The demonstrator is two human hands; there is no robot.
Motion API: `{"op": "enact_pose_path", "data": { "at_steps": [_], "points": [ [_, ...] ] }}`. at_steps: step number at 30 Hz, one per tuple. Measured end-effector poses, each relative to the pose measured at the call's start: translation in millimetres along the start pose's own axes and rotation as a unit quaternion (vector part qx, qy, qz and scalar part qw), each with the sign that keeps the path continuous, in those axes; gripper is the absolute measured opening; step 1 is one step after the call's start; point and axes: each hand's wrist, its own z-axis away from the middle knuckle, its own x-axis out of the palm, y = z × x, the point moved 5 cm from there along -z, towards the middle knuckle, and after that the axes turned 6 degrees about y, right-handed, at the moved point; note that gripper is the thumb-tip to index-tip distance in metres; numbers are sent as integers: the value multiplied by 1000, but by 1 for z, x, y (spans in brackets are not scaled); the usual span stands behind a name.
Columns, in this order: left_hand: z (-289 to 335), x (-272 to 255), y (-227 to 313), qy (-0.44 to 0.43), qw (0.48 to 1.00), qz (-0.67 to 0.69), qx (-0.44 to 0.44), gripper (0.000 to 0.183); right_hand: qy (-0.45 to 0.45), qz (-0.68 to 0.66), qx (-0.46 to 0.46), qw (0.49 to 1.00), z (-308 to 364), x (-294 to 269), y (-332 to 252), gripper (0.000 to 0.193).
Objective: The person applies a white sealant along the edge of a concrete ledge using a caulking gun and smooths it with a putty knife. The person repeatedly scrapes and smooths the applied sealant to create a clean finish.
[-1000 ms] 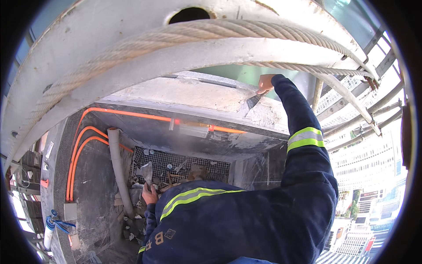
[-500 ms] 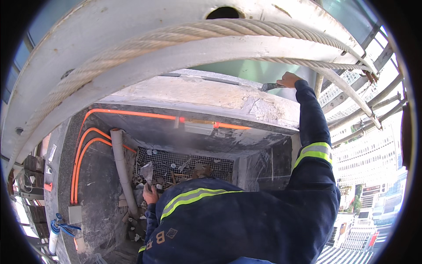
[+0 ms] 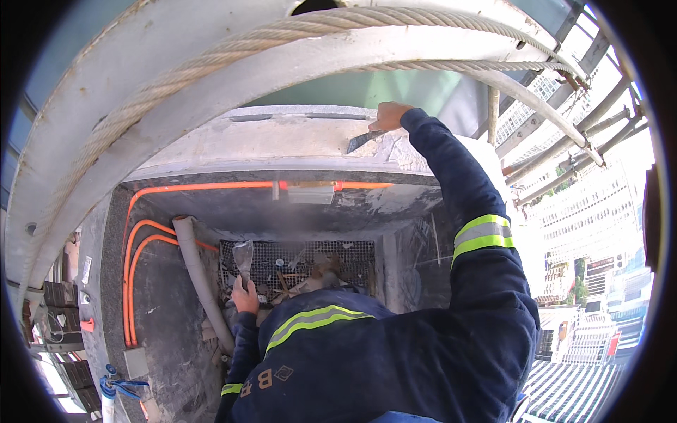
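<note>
Out at arm's length, my right hand point(image 3: 390, 116) is closed round the handle of a putty knife point(image 3: 361, 142). Its blade points left and lies over the pale, patchy ledge point(image 3: 268, 144), seemingly against the surface. A rough white patch of filler point(image 3: 398, 151) is just right of the blade. Lower down on the left, my left hand point(image 3: 245, 299) grips a second putty knife point(image 3: 242, 258), whose wide, whitish blade points away from me above the dark mesh floor. Most of both handles is hidden by my fingers.
A thick wire rope point(image 3: 282, 39) runs along a white metal beam point(image 3: 233, 77) beyond the ledge. Orange conduits point(image 3: 134, 282) and a grey pipe point(image 3: 197, 282) line the recess. Rubble point(image 3: 310, 282) covers the mesh. A caulking gun point(image 3: 109, 388) is at lower left; scaffold poles point(image 3: 557, 127) at right.
My right hand has moved left with its putty knife, bringing the blade from the ledge's back edge onto its top. My left hand has shifted slightly farther out. The whole view has shifted a little.
</note>
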Motion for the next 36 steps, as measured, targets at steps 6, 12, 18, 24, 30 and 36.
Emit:
{"op": "enact_pose_path", "data": {
  "at_steps": [6, 12, 18, 24, 30, 36],
  "points": [
    [44, -1, -21, -10, 998, -21, -56, 47, -53, 40, 18, 998, 26, 12, 34, 61],
    [61, 7, -37, -20, 997, -45, -63, 47, -71, 54, -68, 994, 32, 36, 87, 61],
    [47, 19, -18, -9, 997, -30, -76, 49, -95, 70, -76, 990, 39, 25, 94, 63],
    [38, 35, -4, -5, 998, -26, -54, 50, -96, -18, -37, 995, 46, 27, 139, 60],
    [47, 30, -15, -11, 996, -35, -85, 50, -83, -9, -20, 996, 55, -1, 136, 59],
    [37, 32, -7, -40, 994, -31, -93, 52, -48, 4, -58, 997, 27, 36, 128, 64]
  ]
}}
